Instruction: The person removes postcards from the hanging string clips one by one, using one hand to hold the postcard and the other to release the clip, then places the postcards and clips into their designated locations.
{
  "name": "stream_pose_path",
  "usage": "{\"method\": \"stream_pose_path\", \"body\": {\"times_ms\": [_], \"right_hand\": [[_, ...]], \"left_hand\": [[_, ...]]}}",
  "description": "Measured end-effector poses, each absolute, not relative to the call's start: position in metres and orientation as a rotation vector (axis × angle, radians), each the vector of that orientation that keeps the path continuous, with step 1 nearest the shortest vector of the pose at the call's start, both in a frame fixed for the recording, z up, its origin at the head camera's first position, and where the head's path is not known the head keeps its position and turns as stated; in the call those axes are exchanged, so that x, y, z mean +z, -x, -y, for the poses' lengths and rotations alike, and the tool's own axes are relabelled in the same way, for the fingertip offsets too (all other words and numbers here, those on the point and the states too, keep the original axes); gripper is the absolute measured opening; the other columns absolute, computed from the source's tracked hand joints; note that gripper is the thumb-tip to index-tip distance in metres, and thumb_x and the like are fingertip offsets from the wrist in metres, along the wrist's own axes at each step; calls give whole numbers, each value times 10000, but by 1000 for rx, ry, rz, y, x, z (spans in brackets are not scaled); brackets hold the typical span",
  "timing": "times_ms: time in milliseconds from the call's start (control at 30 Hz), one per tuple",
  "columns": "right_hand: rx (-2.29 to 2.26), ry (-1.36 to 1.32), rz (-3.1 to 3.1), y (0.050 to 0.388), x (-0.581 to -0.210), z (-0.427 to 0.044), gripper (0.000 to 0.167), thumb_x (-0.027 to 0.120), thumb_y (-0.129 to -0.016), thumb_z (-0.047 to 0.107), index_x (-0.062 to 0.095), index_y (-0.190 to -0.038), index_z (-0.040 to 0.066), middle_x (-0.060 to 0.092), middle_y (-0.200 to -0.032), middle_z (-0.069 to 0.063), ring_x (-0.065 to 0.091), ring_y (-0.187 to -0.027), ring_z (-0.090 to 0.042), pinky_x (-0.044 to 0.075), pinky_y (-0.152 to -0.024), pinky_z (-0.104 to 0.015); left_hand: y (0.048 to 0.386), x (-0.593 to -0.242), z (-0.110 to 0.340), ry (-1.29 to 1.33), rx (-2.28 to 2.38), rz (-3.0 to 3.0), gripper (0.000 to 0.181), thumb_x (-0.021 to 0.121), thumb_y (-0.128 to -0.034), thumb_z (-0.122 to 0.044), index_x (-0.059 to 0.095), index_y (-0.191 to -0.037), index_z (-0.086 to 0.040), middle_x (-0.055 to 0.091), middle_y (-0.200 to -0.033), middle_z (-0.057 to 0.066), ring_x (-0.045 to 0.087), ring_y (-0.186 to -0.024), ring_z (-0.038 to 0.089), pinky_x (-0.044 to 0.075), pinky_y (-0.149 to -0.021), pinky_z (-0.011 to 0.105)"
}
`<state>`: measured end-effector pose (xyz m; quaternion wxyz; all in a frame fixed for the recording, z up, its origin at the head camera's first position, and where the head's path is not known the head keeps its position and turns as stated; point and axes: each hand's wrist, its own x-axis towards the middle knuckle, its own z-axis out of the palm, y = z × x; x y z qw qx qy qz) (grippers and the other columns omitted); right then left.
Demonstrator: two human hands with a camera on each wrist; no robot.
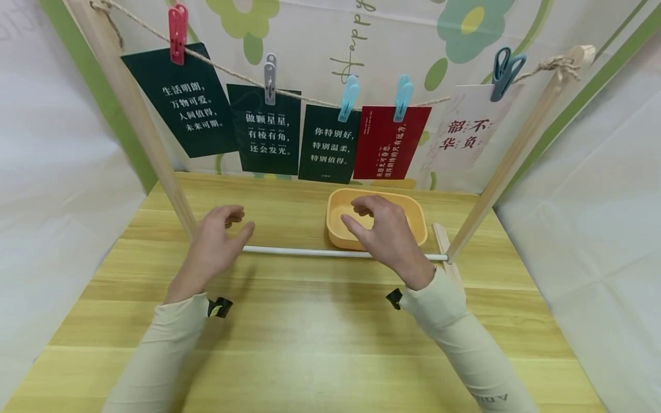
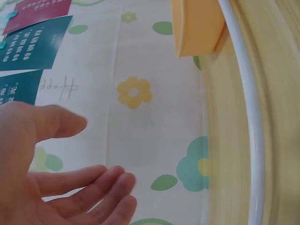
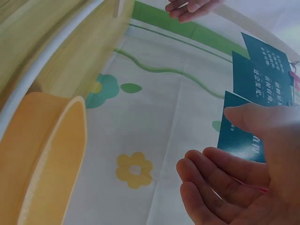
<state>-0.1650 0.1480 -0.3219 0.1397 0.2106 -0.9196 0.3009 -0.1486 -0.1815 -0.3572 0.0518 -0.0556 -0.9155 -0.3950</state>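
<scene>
Both hands hover over the table with fingers loosely bent and hold nothing. My left hand (image 1: 217, 244) is near the base of the left post. My right hand (image 1: 384, 232) hovers over the yellow basin (image 1: 335, 229). Above them, cards hang from a twine (image 1: 227, 70): a dark green card (image 1: 181, 103) under a red clothespin (image 1: 178, 34), a second green card (image 1: 264, 137) under a grey clothespin (image 1: 270, 79), a third green card (image 1: 327, 149) and a red card (image 1: 389, 140) under light blue clothespins (image 1: 349, 98), and a pale card (image 1: 472, 126) under a dark blue clothespin (image 1: 506, 73).
A wooden frame carries the twine, with a left post (image 1: 129, 97) and a right post (image 1: 516, 155). A white rod (image 1: 310, 251) joins them low over the wooden table (image 1: 310, 344). A flower-patterned cloth (image 1: 310, 34) hangs behind.
</scene>
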Motion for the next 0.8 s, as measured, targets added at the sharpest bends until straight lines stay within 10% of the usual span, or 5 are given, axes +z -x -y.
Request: {"method": "stream_pose_path", "body": {"times_ms": [167,400,800], "right_hand": [[878,-642,2632,165,-310,-141,354,808,-954,274,744,-1207,35,778,-1148,-139,743,-1016,-290,630,-926,-466],[901,-664,2630,164,-297,-133,354,798,-962,295,747,-1213,50,776,-1165,-117,729,-1032,-262,628,-936,-442],[814,-763,2571,160,-269,-117,360,801,-957,297,752,-1204,40,771,-1140,-114,701,-1013,-254,614,-909,-420]], "left_hand": [[150,-351,188,134,-1389,2629,495,612,-1076,-303,571,-1427,44,637,-1369,238,633,-1253,394,506,-1136,545],[154,-344,197,70,-1560,2540,526,603,-1074,-394,579,-1453,-29,648,-1397,154,628,-1224,175,484,-965,47],[162,-336,199,-76,-1713,2150,375,665,-1049,-348,686,-1321,-90,721,-1158,-81,698,-1039,24,545,-893,97]]}}
